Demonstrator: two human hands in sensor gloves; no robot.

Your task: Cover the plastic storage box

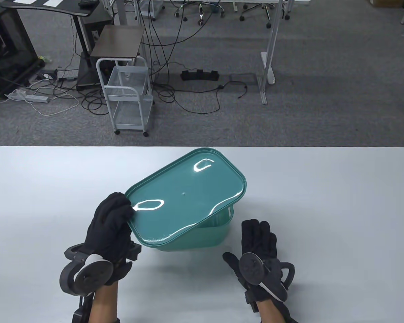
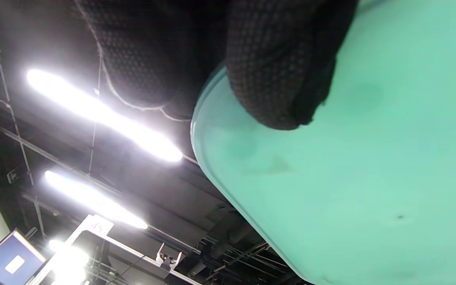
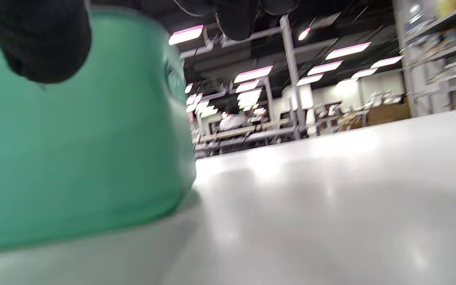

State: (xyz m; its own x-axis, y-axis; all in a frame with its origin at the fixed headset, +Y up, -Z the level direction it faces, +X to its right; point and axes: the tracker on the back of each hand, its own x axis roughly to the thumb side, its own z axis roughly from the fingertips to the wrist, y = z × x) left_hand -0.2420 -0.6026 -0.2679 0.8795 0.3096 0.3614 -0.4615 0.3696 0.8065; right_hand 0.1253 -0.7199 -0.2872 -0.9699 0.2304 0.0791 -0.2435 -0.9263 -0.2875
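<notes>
With only the left hand grasping the skewed lid and the right hand released, the lid could slide off the box.

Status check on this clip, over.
Left hand grips green lid, tilted over storage box, unseated. Right hand open, beside box. Nothing blocking.

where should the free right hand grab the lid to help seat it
Probably the lid's near right edge, coming from the right: that rim overhangs the box, and the left hand already holds the opposite end. The right hand is open beside it.
</notes>
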